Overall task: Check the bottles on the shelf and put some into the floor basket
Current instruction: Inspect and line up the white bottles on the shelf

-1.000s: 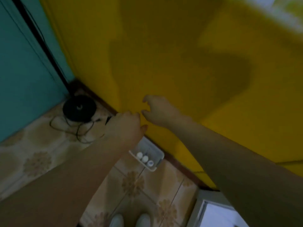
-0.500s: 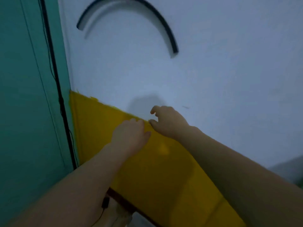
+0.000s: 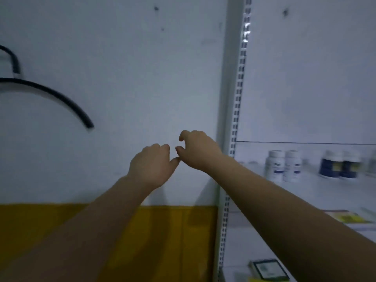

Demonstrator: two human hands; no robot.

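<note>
Right of the slotted upright (image 3: 237, 98), white bottles (image 3: 283, 165) look light, rigid: grip mid-body; left hand (image 3: 152, 163) fisted, right hand (image 3: 198, 151) half-curled, both empty.

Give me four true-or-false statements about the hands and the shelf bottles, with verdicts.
The left hand holds a bottle. False: it holds nothing.
Two white bottles stand side by side on the shelf. True.
The dark blue bottles stand left of the white bottles. False: they stand to their right.
The right hand is in front of the wall, left of the shelf upright. True.
</note>
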